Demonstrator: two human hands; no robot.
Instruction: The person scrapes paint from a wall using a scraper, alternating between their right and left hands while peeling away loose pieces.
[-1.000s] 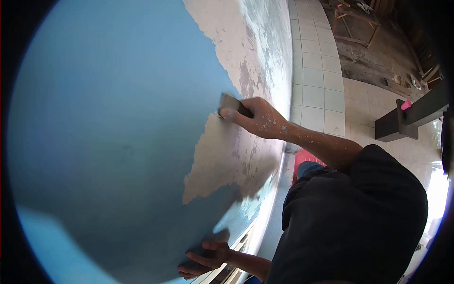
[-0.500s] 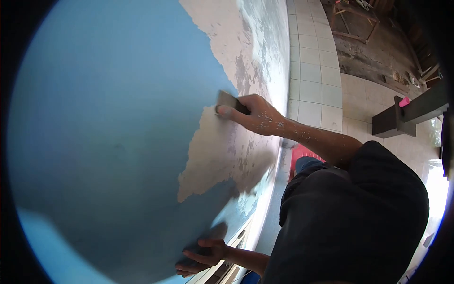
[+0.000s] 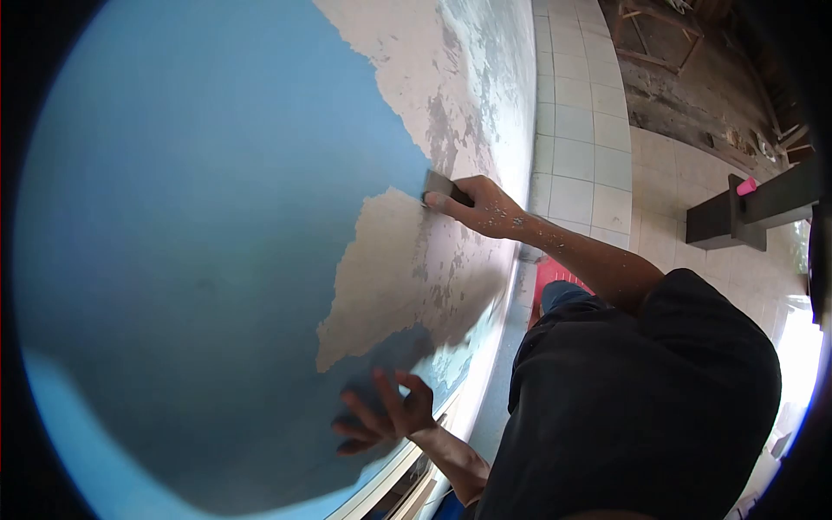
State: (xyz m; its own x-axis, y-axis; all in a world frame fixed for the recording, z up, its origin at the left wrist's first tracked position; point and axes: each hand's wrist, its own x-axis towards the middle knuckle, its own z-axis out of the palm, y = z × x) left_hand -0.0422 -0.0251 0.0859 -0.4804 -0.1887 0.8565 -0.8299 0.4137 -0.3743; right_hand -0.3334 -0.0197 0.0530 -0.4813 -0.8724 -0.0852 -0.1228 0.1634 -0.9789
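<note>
My right hand (image 3: 485, 206) is closed round a flat scraper (image 3: 444, 185). The scraper's blade lies against the wall, where blue paint (image 3: 217, 173) meets a bare, pale patch (image 3: 381, 260) with ragged edges. My left hand (image 3: 390, 420) is lower in the view, over the shaded blue surface, fingers spread and nothing in them. Whether its fingertips touch the wall cannot be made out. Pale specks dot my right hand and forearm.
Beside the wall runs a tiled floor (image 3: 572, 152), with a red object (image 3: 548, 274) near my legs. A dark post base (image 3: 715, 221) with a pink cup (image 3: 746, 186) stands at the right. A wooden frame (image 3: 659, 35) is at the upper right.
My right hand and the scraper have shifted right in the view. My left hand has moved up and right, its fingers spread wider.
</note>
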